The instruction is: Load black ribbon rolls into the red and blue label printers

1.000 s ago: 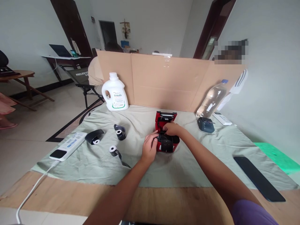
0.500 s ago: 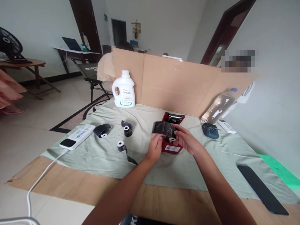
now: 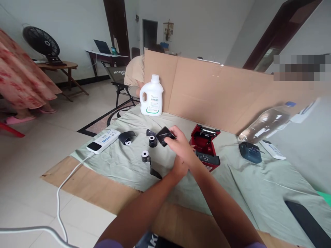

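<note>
My right hand (image 3: 179, 139) pinches a black label roll (image 3: 164, 135), its glossy dark face turned up, left of the red label printer (image 3: 207, 148). My left hand (image 3: 180, 166) sits lower, beside the printer's left side; its fingers are mostly hidden behind my right wrist. The printer's lid stands raised, showing the red bay inside. On the cloth to the left lie three more black rolls with white cores: one roll (image 3: 152, 142) just below the held one, another roll (image 3: 145, 156) with a trailing strip, and a third roll (image 3: 128, 138) farther left.
A white power strip (image 3: 104, 140) with a cable lies at left. Behind stand a white detergent bottle (image 3: 152, 96) and a cardboard screen (image 3: 199, 93). On the right are a clear bottle (image 3: 266, 122), a dark blue device (image 3: 250, 152) and a black flat slab (image 3: 307, 220). People are beyond.
The black roll has gone from above the printer to its left, from both hands into my right hand. My right arm now crosses over my left. The view has swung left.
</note>
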Tool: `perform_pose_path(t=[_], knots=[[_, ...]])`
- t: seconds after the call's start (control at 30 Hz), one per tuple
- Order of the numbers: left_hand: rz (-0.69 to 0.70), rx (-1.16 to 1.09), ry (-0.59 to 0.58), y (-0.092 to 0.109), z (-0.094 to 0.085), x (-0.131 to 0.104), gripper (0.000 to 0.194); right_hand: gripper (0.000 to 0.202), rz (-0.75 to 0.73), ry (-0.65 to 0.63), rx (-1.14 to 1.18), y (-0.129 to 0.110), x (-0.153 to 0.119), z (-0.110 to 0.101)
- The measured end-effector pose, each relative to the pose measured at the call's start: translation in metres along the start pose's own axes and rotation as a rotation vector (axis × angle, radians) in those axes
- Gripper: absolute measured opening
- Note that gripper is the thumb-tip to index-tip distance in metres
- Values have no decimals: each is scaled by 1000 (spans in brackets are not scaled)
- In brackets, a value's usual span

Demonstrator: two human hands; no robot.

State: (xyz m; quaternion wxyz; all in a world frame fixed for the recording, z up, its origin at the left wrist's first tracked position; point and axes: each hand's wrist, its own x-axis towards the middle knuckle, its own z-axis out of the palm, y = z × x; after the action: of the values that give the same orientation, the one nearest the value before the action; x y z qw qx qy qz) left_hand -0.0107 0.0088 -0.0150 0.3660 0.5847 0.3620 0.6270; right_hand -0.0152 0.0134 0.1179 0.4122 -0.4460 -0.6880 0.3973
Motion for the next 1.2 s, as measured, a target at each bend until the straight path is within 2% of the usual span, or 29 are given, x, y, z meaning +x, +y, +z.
perform_pose_path(t=[0.1,0.2,0.3,0.37,0.5,0.63,0.73,0.8,0.87,0.9,0.97,1.03,1.1,1.2], knots=[[29,60,-52,6,-3,3,31,23,-211,-62,-196,3,17,30],[75,125,-43,10,-7,2,32,29,-363,-282,-467,16,30,54],[105,129,-44,11,-9,0,33,26,-370,-477,-780,36,37,66],[89,152,-41,12,-9,-1,32,23,-321,-535,-863,48,39,67],[100,181,-42,11,-6,0,29,24,-255,-532,-861,58,35,64],[120,169,-29,7,-4,0,29,38,-206,-486,-818,48,28,53],[71,88,-54,3,-4,0,30,45,-188,-334,-717,37,31,38],[44,-12,-94,1,-4,0,30,41,-153,-228,-696,31,36,26],[46,-96,-124,0,-4,0,30,36,-124,-178,-697,25,40,17],[52,-114,-127,0,-4,0,30,35,-115,-186,-688,22,40,15],[58,-70,-104,3,-4,0,31,32,-110,-282,-633,18,33,17],[72,37,-59,7,-4,0,31,26,-106,-427,-569,15,21,27],[101,117,-33,11,-6,-1,30,20,-96,-515,-559,15,7,41],[124,140,-28,17,-8,-1,31,21,-94,-462,-669,18,-7,62]])
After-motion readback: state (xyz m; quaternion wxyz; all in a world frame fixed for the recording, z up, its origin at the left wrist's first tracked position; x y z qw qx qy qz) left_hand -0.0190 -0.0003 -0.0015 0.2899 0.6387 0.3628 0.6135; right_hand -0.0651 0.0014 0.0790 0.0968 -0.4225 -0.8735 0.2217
